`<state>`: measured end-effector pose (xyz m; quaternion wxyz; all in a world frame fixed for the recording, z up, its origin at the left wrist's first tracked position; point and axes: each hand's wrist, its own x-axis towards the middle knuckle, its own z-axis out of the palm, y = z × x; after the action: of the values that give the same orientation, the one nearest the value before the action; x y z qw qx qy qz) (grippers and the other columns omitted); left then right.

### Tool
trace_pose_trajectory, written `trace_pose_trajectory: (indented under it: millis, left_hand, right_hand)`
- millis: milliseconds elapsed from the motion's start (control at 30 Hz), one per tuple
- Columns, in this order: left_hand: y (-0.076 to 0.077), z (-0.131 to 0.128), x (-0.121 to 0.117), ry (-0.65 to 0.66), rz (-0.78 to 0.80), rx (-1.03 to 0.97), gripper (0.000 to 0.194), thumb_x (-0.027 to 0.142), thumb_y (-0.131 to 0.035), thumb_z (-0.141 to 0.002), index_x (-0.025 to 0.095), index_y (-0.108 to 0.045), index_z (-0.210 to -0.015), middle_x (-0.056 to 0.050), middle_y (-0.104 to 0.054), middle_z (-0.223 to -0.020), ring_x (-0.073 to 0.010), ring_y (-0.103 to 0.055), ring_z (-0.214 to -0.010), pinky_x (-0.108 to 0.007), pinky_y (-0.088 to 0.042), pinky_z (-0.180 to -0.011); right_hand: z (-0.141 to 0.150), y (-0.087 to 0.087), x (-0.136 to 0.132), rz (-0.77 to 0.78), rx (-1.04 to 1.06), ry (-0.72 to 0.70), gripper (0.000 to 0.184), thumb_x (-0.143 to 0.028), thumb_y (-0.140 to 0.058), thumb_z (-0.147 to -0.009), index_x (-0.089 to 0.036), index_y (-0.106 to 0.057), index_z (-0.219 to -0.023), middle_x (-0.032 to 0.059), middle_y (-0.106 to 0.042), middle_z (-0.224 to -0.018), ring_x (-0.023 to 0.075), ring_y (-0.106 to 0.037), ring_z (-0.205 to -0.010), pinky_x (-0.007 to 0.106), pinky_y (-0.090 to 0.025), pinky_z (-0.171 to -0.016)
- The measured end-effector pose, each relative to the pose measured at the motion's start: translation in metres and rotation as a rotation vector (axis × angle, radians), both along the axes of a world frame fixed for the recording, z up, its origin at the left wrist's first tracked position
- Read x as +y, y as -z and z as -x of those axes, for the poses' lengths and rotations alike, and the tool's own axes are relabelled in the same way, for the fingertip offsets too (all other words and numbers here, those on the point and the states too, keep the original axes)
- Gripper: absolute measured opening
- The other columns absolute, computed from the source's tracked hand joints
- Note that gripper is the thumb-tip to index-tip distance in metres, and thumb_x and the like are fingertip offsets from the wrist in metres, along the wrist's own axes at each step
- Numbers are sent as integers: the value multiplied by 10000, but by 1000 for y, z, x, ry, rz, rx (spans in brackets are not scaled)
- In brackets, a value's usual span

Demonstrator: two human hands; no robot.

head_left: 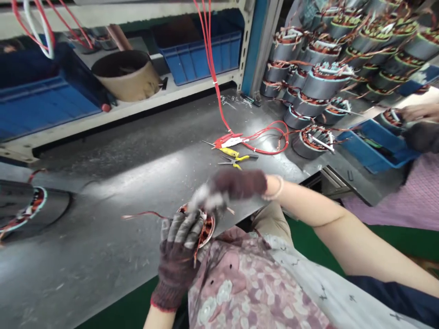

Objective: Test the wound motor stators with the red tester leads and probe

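Note:
My left hand (178, 249), in a dark knit glove, is wrapped round a motor stator (205, 228) with copper windings at the near edge of the metal bench (113, 183). My right hand (222, 189), also gloved, is blurred just above the stator, its fingertips closed at the top of the windings. What it pinches is smeared. A thin red wire (140, 214) trails left from the stator over the bench.
Yellow-handled pliers (236, 157) and a bundle of red leads (260, 137) lie farther back. Several wound stators (322, 82) are stacked at the right, with blue bins (373, 146). Another person's hand (416, 112) reaches in at the far right. Another stator (24, 210) sits at the left.

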<state>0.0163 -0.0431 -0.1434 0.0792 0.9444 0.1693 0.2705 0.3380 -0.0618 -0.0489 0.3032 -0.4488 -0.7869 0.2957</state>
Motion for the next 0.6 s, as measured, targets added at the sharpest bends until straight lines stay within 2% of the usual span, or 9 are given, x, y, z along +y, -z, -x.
trace_pose_trajectory:
  millis: [67, 100, 167, 233, 367, 433, 500, 533, 600]
  left_hand:
    - [-2, -19, 1, -26, -81, -5, 517, 242, -774, -930, 241, -610, -1421, -145, -731, -1391, -395, -538, -1480, -716, -206, -1327]
    - [-2, -31, 1, -71, -108, -32, 504, 261, -791, -930, 225, -610, -1399, -146, -756, -1337, -389, -589, -1424, -723, -218, -1319]
    - [-1, -56, 2, -142, -138, -68, 504, 286, -811, -926, 206, -607, -1380, -152, -767, -1302, -381, -634, -1360, -722, -234, -1309]
    - [1, -81, 5, -166, -137, -81, 510, 296, -807, -927, 190, -604, -1382, -164, -760, -1315, -385, -628, -1363, -715, -229, -1310]
    - [0, -120, 13, -146, -75, -94, 600, 268, -791, -924, 180, -566, -1474, -184, -703, -1424, -401, -566, -1439, -705, -180, -1330]
    - [-3, -124, 10, -137, 13, -120, 706, 238, -780, -923, 203, -498, -1569, -192, -620, -1538, -407, -488, -1515, -685, -215, -1331]
    - [-8, -115, -1, -147, 90, -209, 816, 192, -772, -919, 232, -409, -1649, -201, -544, -1608, -405, -454, -1545, -645, -333, -1297]
    - [-11, -107, -10, -137, 133, -265, 839, 163, -758, -924, 259, -383, -1668, -196, -544, -1606, -390, -489, -1523, -610, -412, -1258]
    - [-16, -90, -32, -11, 300, -333, 799, 136, -700, -957, 324, -390, -1669, -154, -638, -1508, -335, -640, -1379, -505, -569, -1121]
  right_hand:
    - [-52, -4, 16, 11, -309, 297, 417, -251, -505, -1105, -194, -608, -1505, 78, -737, -1387, 166, -739, -1123, 345, -580, -1026]
    - [-76, -3, 26, 59, -504, 397, 478, -256, -534, -1088, -190, -548, -1561, 99, -695, -1456, 199, -707, -1219, 394, -551, -1087]
    - [-112, 5, 49, 124, -638, 452, 627, -196, -690, -969, -132, -531, -1572, 175, -609, -1553, 299, -628, -1369, 491, -478, -1179]
    - [-127, 18, 68, 189, -706, 434, 714, -127, -751, -871, -128, -555, -1557, 203, -555, -1600, 364, -583, -1425, 528, -443, -1206]
    - [-121, 35, 80, 268, -856, 527, 667, -136, -641, -942, -151, -515, -1597, 210, -560, -1591, 396, -584, -1418, 540, -468, -1171]
    - [-121, 31, 65, 275, -866, 602, 628, -155, -612, -960, -113, -526, -1581, 234, -590, -1550, 410, -594, -1400, 550, -481, -1154]
    - [-124, 19, 30, 215, -795, 740, 579, -181, -591, -976, -88, -560, -1547, 242, -615, -1517, 403, -592, -1400, 555, -470, -1168]
    - [-123, 13, 5, 152, -714, 855, 553, -205, -585, -985, -95, -583, -1527, 232, -635, -1494, 390, -596, -1397, 555, -462, -1180]
    - [-111, 3, -52, 11, -454, 1066, 592, -294, -608, -983, -169, -558, -1560, 181, -649, -1479, 347, -625, -1367, 549, -480, -1173]
